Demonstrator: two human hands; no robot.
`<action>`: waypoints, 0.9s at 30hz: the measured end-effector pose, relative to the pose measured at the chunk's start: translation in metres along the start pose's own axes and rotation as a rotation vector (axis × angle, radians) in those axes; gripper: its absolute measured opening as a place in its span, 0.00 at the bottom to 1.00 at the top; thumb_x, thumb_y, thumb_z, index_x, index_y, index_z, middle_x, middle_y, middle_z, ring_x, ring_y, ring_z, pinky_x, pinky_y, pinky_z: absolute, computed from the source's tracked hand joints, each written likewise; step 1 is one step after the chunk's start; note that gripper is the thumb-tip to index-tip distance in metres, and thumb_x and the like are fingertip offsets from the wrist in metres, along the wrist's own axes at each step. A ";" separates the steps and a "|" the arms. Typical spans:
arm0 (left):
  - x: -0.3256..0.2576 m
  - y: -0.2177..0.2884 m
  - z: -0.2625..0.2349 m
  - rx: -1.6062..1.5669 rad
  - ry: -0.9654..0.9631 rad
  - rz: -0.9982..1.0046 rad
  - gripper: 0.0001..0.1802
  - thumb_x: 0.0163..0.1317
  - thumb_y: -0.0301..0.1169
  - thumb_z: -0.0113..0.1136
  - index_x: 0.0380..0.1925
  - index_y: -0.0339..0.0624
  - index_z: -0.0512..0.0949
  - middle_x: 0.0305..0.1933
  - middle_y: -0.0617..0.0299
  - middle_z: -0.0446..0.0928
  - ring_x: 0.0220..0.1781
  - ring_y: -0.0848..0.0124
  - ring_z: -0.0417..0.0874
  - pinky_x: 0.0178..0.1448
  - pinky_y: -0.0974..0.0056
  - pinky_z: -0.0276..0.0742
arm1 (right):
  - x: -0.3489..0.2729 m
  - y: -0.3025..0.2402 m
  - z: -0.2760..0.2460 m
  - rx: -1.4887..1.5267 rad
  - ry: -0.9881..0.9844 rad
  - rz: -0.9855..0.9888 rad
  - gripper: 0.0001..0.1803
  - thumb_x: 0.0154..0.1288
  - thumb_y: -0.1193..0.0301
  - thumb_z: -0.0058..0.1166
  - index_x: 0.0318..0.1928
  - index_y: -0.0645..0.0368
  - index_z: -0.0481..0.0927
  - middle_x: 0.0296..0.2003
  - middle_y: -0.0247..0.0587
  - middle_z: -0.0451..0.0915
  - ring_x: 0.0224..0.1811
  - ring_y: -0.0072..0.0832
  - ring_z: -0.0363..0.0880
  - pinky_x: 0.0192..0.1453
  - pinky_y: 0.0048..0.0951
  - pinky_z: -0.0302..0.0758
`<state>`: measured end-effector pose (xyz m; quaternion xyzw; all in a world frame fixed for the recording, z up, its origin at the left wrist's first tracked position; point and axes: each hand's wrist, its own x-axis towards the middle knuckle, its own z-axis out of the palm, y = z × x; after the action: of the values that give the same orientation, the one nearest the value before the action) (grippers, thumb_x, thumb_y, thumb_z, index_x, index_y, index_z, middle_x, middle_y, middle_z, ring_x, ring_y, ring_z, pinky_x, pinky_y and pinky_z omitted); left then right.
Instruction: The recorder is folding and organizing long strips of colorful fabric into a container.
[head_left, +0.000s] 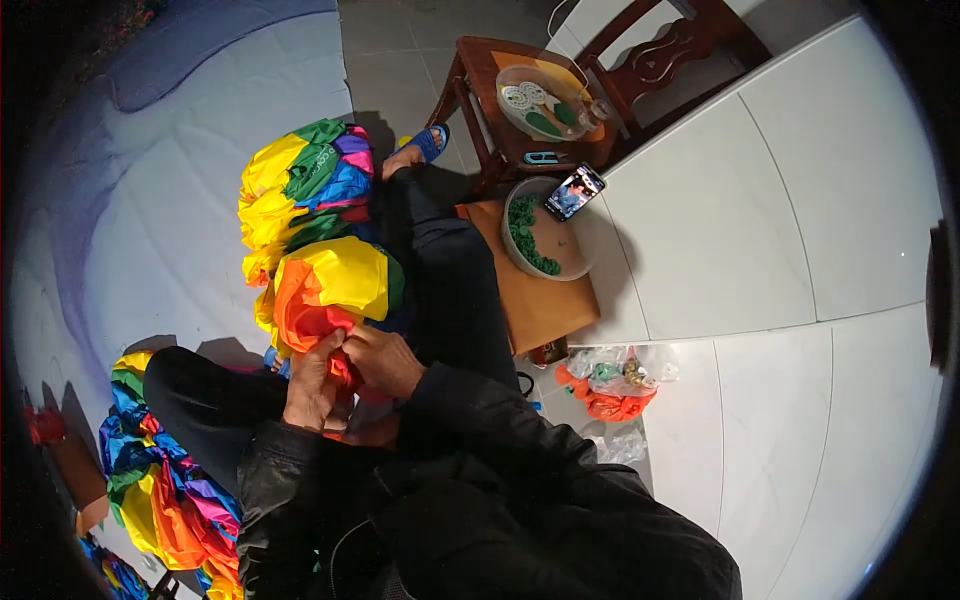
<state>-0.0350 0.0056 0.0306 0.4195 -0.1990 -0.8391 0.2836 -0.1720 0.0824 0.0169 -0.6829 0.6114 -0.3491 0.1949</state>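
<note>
A bundle of thin, shiny rainbow fabric point(340, 275) lies over my lap, its yellow and orange panels uppermost. My left hand point(312, 385) is closed on the gathered red-orange edge of it. Close beside, my right hand point(383, 360) pinches the same gathered part, and the two hands nearly touch at the fingertips. Whether a small item sits between the fingers is hidden. Just beyond the bundle, another bunched heap point(300, 190) of yellow, green, blue and pink fabric rests on the pale cloth.
More rainbow fabric point(165, 490) is piled at lower left. On my right, a round tub point(575, 268) of green bits stands on a brown box point(545, 315), with a phone point(575, 192) at its rim. A wooden chair point(480, 60) carries another tub point(510, 75). Plastic bags point(615, 400) lie lower right.
</note>
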 end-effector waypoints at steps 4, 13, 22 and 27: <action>0.004 -0.003 -0.004 -0.018 0.074 0.030 0.25 0.63 0.21 0.63 0.61 0.40 0.71 0.57 0.56 0.78 0.55 0.62 0.82 0.59 0.57 0.79 | 0.000 -0.001 -0.007 0.005 -0.043 -0.036 0.08 0.59 0.75 0.56 0.40 0.60 0.76 0.43 0.43 0.78 0.42 0.44 0.82 0.41 0.37 0.81; -0.006 -0.003 0.013 0.029 0.045 0.252 0.22 0.67 0.24 0.59 0.60 0.37 0.71 0.53 0.56 0.79 0.51 0.62 0.83 0.55 0.57 0.81 | 0.014 0.002 -0.025 0.070 0.495 0.271 0.12 0.67 0.71 0.56 0.48 0.64 0.79 0.43 0.48 0.82 0.45 0.44 0.83 0.48 0.33 0.80; -0.007 -0.002 0.013 0.160 -0.006 0.311 0.20 0.67 0.25 0.60 0.58 0.36 0.72 0.53 0.57 0.79 0.51 0.64 0.83 0.55 0.60 0.81 | 0.008 0.026 -0.018 0.473 0.212 0.291 0.16 0.67 0.68 0.58 0.50 0.65 0.80 0.43 0.51 0.84 0.45 0.39 0.84 0.49 0.31 0.78; -0.007 -0.002 0.010 0.176 -0.013 0.328 0.19 0.67 0.26 0.61 0.57 0.36 0.73 0.53 0.57 0.79 0.50 0.66 0.83 0.54 0.61 0.80 | 0.007 0.031 -0.017 0.494 0.090 0.253 0.14 0.67 0.69 0.57 0.47 0.65 0.81 0.39 0.51 0.84 0.41 0.39 0.85 0.44 0.32 0.79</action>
<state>-0.0403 0.0122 0.0391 0.3992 -0.3392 -0.7635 0.3775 -0.2057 0.0727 0.0080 -0.5168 0.5962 -0.4903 0.3702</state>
